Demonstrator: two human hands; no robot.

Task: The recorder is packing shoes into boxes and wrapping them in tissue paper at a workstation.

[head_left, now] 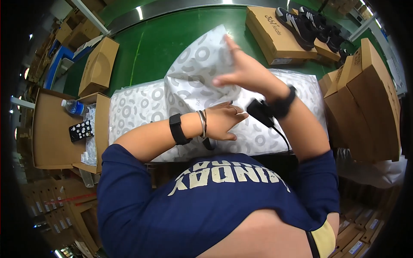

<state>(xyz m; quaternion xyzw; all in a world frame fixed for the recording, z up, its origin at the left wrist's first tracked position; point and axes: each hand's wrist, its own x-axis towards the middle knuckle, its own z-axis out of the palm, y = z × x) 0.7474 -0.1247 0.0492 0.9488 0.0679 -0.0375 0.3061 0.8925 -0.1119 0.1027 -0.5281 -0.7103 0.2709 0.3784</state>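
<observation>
Bright, fairly even light falls on the green table and white wrapping, glare spots the metal rail, the right hand looks slightly blurred, and straight edges bend toward the black rim.

Thin, flexible white sheet: patterned with grey rings and arcs | smooth, flat green work surface: crossed by a paler green line | low brown cardboard shoebox: printed in dark lettering | black lace-up sneaker: accented in pale grey | clear plastic bottle: labelled in blue | flat black rectangular case: spotted with white | navy fabric shirt: lettered in cream
</observation>
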